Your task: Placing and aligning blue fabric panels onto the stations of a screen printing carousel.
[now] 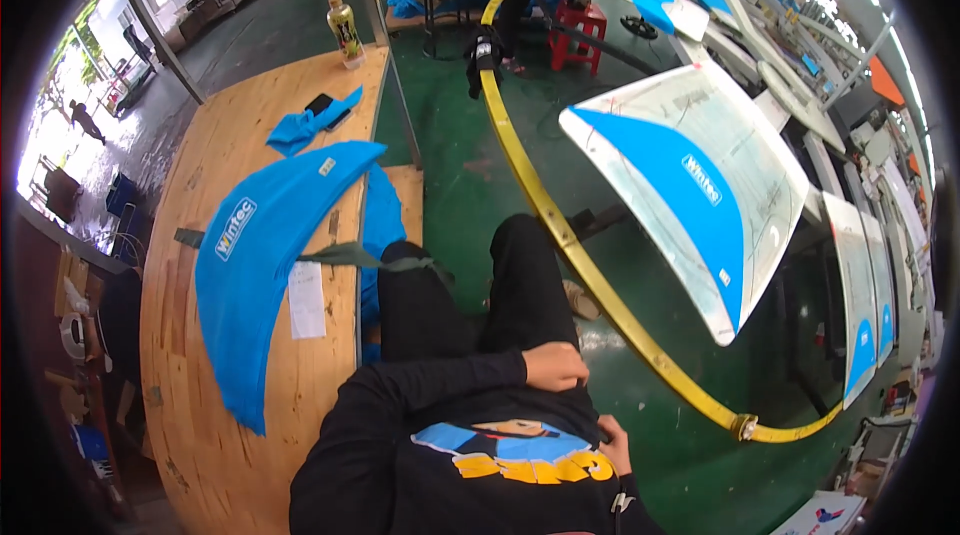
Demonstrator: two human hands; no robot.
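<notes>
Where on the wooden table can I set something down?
Bare tabletop lies left of the bottle, beyond the small blue cloth, and in the picture below the white paper, right of the big blue cloth. Crowded mid-table: big cloth, paper, green strap.

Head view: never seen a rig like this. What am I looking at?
There's no robot: a person wears two fisheye cameras on the head, and this is the left one, looking down, so straight edges bend. The left hand rests at the lap; the right hand, partly hidden, is at the waist. I see nothing held in either.

On the wooden table at left lie a curved blue fabric piece, a dark strap running under it, and a white paper. A bottle stands at the far corner.

At right, a curved yellow rail runs past a white board carrying a blue panel.
</notes>
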